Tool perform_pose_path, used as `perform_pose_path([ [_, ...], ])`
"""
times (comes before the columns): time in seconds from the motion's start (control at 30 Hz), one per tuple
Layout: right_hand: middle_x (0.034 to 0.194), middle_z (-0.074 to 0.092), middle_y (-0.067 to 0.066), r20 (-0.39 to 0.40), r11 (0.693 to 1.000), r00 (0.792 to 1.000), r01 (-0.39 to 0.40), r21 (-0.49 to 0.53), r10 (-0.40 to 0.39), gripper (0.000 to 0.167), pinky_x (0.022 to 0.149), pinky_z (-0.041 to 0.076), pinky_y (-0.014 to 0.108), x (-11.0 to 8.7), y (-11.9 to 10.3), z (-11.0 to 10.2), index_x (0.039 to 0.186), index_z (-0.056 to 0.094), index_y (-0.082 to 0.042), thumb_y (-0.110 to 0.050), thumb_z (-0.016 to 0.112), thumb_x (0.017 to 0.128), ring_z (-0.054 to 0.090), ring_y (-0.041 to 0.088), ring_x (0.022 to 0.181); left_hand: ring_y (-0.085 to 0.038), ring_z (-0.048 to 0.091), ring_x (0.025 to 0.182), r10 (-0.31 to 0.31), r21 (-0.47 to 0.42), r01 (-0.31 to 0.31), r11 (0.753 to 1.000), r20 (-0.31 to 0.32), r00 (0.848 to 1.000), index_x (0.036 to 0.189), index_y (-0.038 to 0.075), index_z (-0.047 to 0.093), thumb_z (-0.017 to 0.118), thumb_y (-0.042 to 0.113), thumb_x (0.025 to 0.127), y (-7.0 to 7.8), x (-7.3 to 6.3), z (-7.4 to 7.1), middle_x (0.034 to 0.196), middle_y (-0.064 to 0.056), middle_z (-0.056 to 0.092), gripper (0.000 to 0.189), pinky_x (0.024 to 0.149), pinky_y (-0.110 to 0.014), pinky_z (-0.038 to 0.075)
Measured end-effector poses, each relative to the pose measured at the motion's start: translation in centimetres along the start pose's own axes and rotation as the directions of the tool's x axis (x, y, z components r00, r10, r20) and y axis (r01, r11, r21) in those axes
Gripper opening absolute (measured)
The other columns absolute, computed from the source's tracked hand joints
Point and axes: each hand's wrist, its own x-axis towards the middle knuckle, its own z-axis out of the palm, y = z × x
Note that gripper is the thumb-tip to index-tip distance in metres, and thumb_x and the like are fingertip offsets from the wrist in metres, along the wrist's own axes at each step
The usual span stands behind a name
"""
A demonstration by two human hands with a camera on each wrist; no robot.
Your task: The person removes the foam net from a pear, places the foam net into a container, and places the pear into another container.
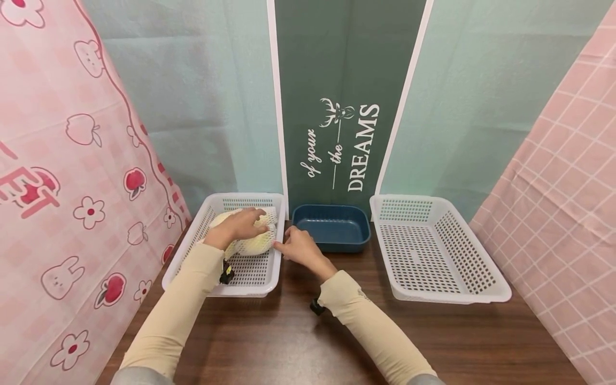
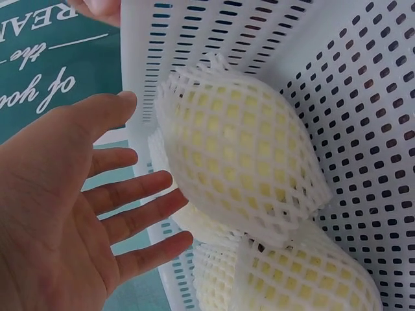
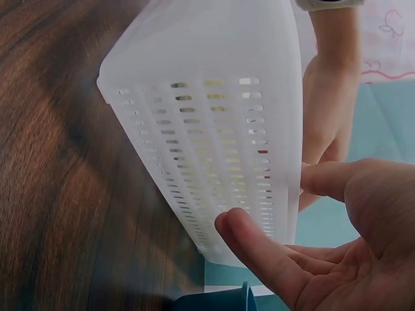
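Note:
Several pale yellow, rounded fruits [image 2: 233, 149] in white foam nets lie in the left white basket [image 1: 250, 291]; the nets hide their kind. My left hand [image 1: 240, 223] is over that basket, palm toward the fruits. In the left wrist view its fingers are spread and nearly straight, fingertips right at the nearest netted fruit, with nothing gripped. At the basket's right side is my right hand [image 1: 303, 247]. In the right wrist view the right thumb reaches the rim, and the loosely extended index finger [image 3: 249, 236] overlaps the slotted outer wall.
A dark blue plastic bin [image 1: 332, 247] stands right of the left basket, close to my right hand. Farther right is a second white basket [image 1: 452, 297], with only its perforated floor showing. All three stand on a brown wooden table [image 1: 269, 342], with patterned cloths around.

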Motion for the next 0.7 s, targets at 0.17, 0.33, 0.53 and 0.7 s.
perform_pose_path([
  [0.17, 0.079, 0.077, 0.005, -0.005, 1.000, 1.000, -0.008, 0.030, 0.008, 0.040, 0.062, 0.054, 0.029, -0.1, -0.2, 0.3, 0.119, 0.063, 0.002, -0.029, 0.076, 0.098, 0.075, 0.017, 0.066, -0.044, 0.059, 0.135, 0.007, 0.017, -0.007, 1.000, 0.032, 0.999, 0.151, -0.003, 0.052, 0.061, 0.036, 0.106, 0.1, 0.3, 0.4, 0.147, -0.028, 0.059, 0.061, 0.113, -0.058, 0.048],
  [0.33, 0.077, 0.075, 0.004, -0.006, 0.999, 1.000, -0.009, 0.041, 0.009, 0.036, 0.060, 0.053, 0.028, -0.1, -0.2, 0.5, 0.115, 0.063, -0.001, -0.029, 0.077, 0.097, 0.076, 0.020, 0.067, -0.042, 0.060, 0.134, -0.006, -0.003, 0.006, 1.000, 0.051, 0.999, 0.152, -0.003, 0.052, 0.061, 0.035, 0.106, 0.2, 0.4, 0.7, 0.145, -0.028, 0.059, 0.060, 0.114, -0.058, 0.047],
  [0.53, 0.073, 0.074, 0.002, -0.018, 0.999, 1.000, 0.001, 0.052, 0.000, 0.034, 0.056, 0.052, 0.026, 0.0, 0.0, 0.7, 0.112, 0.062, -0.002, -0.026, 0.078, 0.096, 0.072, 0.018, 0.062, -0.041, 0.060, 0.135, -0.012, -0.001, 0.013, 1.000, 0.069, 0.998, 0.152, -0.002, 0.052, 0.061, 0.035, 0.106, 0.4, 0.4, 1.0, 0.146, -0.027, 0.059, 0.059, 0.114, -0.058, 0.047],
  [0.7, 0.076, 0.076, 0.006, -0.019, 0.995, 1.000, -0.002, 0.101, 0.003, 0.035, 0.057, 0.054, 0.026, 0.0, 0.0, 0.7, 0.114, 0.061, 0.001, -0.024, 0.078, 0.096, 0.079, 0.032, 0.071, -0.041, 0.061, 0.133, -0.007, 0.018, 0.005, 1.000, 0.061, 0.998, 0.148, -0.002, 0.055, 0.063, 0.035, 0.105, 0.4, 0.5, 1.2, 0.145, -0.028, 0.058, 0.057, 0.114, -0.058, 0.047],
])
